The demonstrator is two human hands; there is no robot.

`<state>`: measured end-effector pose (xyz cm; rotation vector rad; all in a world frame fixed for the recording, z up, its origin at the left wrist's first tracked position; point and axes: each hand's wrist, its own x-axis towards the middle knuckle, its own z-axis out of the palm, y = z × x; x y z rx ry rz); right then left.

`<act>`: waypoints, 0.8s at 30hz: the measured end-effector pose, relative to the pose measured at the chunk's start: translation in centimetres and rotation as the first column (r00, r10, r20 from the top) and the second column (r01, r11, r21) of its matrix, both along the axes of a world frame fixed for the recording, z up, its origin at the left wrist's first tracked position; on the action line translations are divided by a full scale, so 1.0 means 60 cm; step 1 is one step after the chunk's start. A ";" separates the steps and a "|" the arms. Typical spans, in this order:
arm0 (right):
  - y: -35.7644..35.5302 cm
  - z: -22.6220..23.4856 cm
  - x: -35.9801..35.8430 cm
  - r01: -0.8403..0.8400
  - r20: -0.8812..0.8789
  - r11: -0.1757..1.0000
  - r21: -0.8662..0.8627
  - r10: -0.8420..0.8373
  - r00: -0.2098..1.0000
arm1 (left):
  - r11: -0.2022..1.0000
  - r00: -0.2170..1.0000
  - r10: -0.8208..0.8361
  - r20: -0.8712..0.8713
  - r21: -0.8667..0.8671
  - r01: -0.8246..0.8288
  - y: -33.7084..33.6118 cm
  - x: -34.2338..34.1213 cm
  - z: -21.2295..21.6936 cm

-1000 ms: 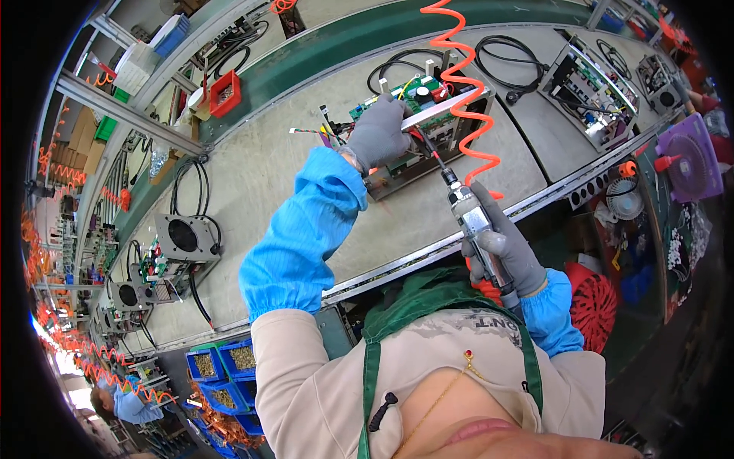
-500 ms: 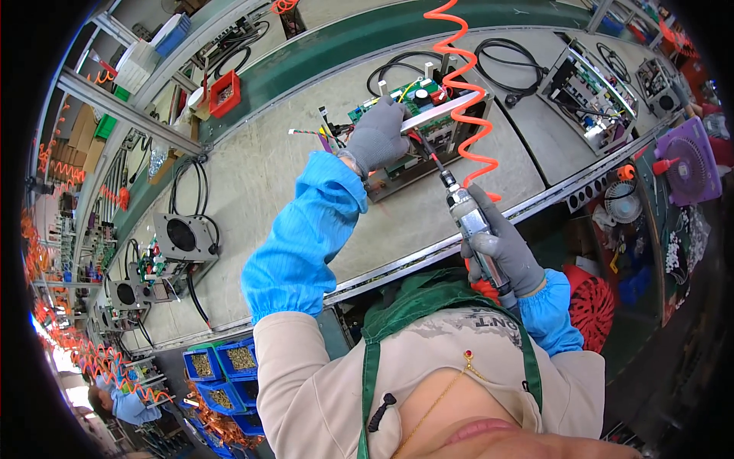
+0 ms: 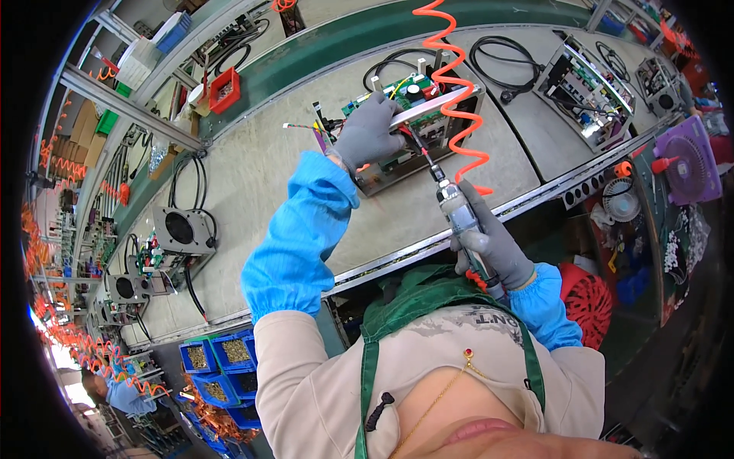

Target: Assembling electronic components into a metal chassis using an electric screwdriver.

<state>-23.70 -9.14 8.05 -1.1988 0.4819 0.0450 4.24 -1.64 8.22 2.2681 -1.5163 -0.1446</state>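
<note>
A metal-framed electronic unit (image 3: pixel 419 112) with a green circuit board (image 3: pixel 414 92) lies on the workbench before me. My left hand (image 3: pixel 370 133), in a grey glove, is closed around the near end of its pale metal bar, with some fingertips hidden. Wrapped in my gloved right hand (image 3: pixel 495 249) is a silver power screwdriver (image 3: pixel 459 210), tilted up and leftward. Its long bit (image 3: pixel 423 147) reaches in under the bar, close to my left fingers; the tip's contact is hidden. Loose wires (image 3: pixel 304 127) stick out left of the unit.
An orange coiled hose (image 3: pixel 468 122) hangs in front of the unit. Black cables (image 3: pixel 497 53) lie behind it. Another open unit (image 3: pixel 589 96) stands to the right, fan units (image 3: pixel 180 229) to the left. Blue bins (image 3: pixel 233 352) of small parts sit below the bench edge.
The unit, both hands and the screwdriver have shifted slightly left in the picture. The coiled hose has swung left too. Both grips look the same.
</note>
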 end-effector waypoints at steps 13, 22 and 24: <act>-0.169 -0.157 -0.082 -0.575 -0.555 0.516 -0.635 0.215 0.804 | 0.892 0.792 0.452 0.411 -0.232 -0.389 -0.024 -0.094 -0.047; -0.304 -0.249 0.025 -0.673 -0.679 -0.114 -0.731 0.219 0.701 | 0.844 0.768 0.502 0.398 -0.418 -0.335 -0.023 -0.119 -0.066; -0.320 -0.275 0.045 -0.584 -0.633 -0.248 -0.773 0.224 0.741 | 0.827 0.741 0.540 0.398 -0.413 -0.382 -0.030 -0.125 -0.070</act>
